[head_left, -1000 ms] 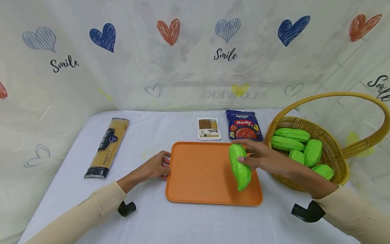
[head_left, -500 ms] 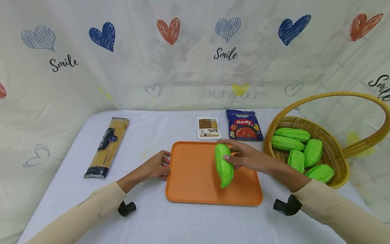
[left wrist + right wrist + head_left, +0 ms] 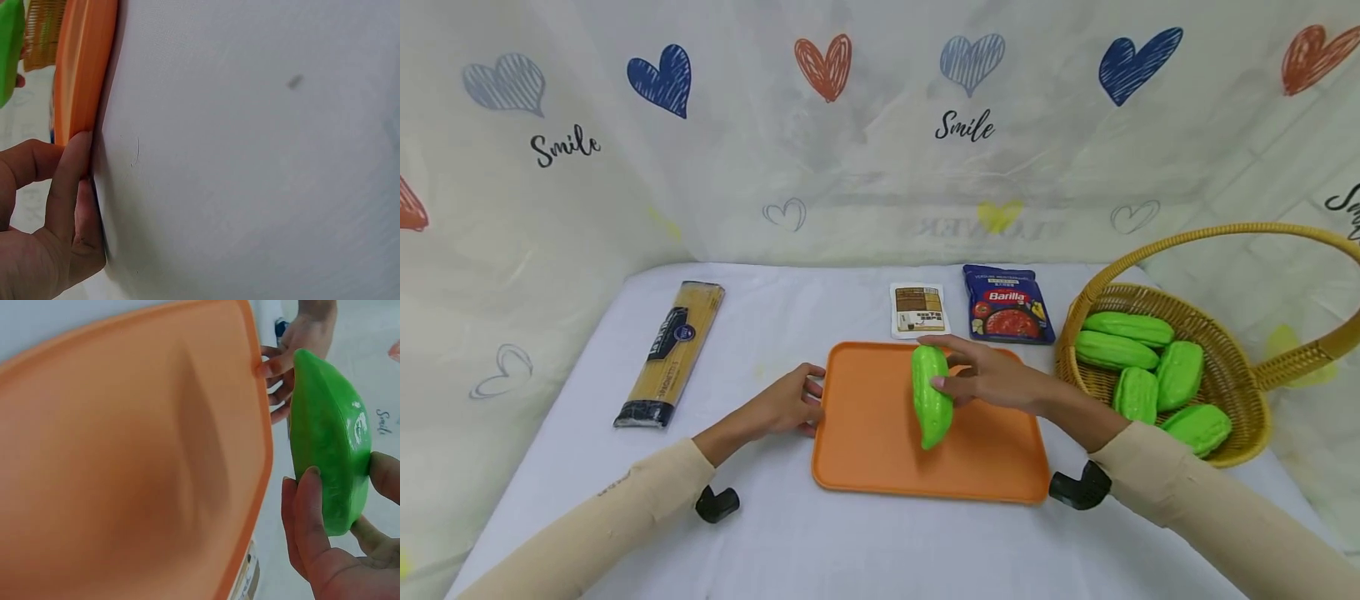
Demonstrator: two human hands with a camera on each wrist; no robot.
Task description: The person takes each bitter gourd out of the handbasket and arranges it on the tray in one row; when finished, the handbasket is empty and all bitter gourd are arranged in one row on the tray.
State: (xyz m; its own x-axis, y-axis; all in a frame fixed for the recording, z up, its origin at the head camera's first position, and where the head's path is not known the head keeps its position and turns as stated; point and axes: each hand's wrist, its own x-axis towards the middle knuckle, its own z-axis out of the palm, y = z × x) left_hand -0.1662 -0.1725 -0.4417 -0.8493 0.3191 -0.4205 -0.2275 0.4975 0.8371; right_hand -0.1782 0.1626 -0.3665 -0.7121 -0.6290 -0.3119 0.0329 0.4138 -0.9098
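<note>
My right hand (image 3: pixel 988 375) holds a green bitter melon (image 3: pixel 931 398) over the orange tray (image 3: pixel 865 450), its narrow end pointing toward me. In the right wrist view, the thumb and fingertips pinch the thick end of the bitter melon (image 3: pixel 331 437), which is apart from the tray (image 3: pixel 125 456) and casts a shadow on it. My left hand (image 3: pixel 788 402) grips the tray's left edge. The left wrist view has its fingers (image 3: pixel 65 187) against the tray's rim (image 3: pixel 84 75). More green bitter melons (image 3: pixel 1116 350) lie in the wicker basket (image 3: pixel 1247 392) at the right.
A pack of spaghetti (image 3: pixel 673 354) lies at the table's left. Behind the tray are a small white-and-brown packet (image 3: pixel 919 310) and a blue Barilla sauce pouch (image 3: pixel 1007 304). The basket's tall handle (image 3: pixel 1210 232) arches up at the right. A patterned cloth (image 3: pixel 865 167) hangs behind the table.
My right hand has carried the bitter melon leftward from the tray's right side to above its middle. The left hand has kept its place on the tray's edge. The head view has shifted slightly.
</note>
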